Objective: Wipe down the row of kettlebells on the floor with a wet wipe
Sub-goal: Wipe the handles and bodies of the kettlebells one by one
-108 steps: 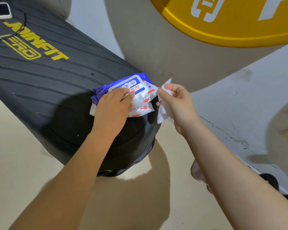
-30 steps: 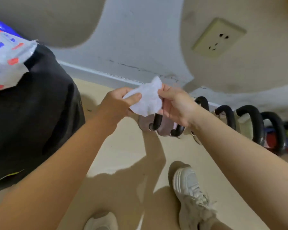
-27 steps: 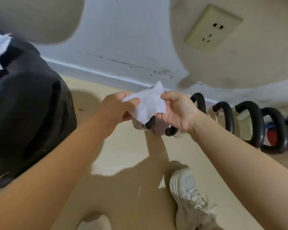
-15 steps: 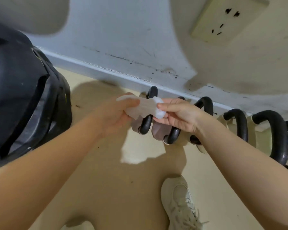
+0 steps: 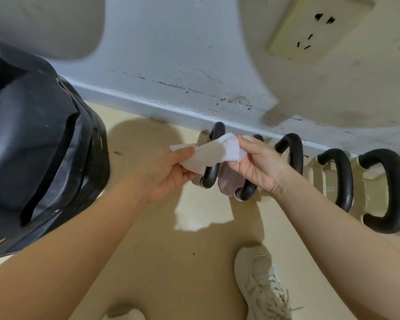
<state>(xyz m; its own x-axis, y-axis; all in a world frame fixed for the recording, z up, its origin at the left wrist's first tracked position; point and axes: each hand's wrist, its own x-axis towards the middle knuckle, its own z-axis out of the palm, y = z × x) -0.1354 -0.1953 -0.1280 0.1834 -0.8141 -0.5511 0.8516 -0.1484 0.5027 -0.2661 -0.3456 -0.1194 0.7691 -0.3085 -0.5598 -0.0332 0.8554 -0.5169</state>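
Left hand (image 5: 169, 172) and right hand (image 5: 255, 165) each pinch one end of a white wet wipe (image 5: 214, 152), stretched between them in the air above the leftmost kettlebells (image 5: 214, 158). The hands and wipe partly hide these handles. The row of kettlebells runs rightward along the baseboard (image 5: 148, 105) on the floor (image 5: 171, 262). A large black tyre (image 5: 37, 144) stands at left; a white shoe (image 5: 261, 285) below; a wall socket (image 5: 314, 26) above.

Kettlebells (image 5: 337, 179) tight against wall (image 5: 171, 54)
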